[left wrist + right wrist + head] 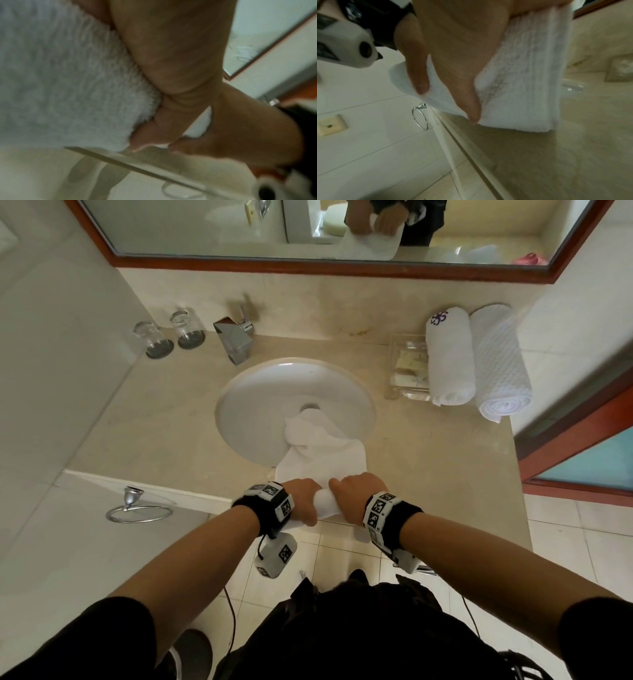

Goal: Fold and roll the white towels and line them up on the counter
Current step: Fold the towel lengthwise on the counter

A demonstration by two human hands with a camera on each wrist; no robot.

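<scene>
A folded white towel (322, 453) lies across the counter's front edge, its far end bunched in the sink (260, 405). The near end is wound into a short roll (325, 505). My left hand (303, 501) and right hand (356, 494) both curl round that roll, side by side. The left wrist view shows my thumb (150, 135) against the fluffy towel (60, 81). In the right wrist view my thumb (469, 105) presses the towel (525, 81). Two finished rolled towels, one with a purple emblem (448, 354) and one waffle-textured (500, 361), lie together at the back right.
A chrome tap (236, 337) and two glasses (171, 333) stand behind the sink. A clear tray (407, 364) of toiletries sits left of the rolled towels. A towel ring (137, 508) hangs on the left wall. The counter (445, 457) ends at a door frame on the right.
</scene>
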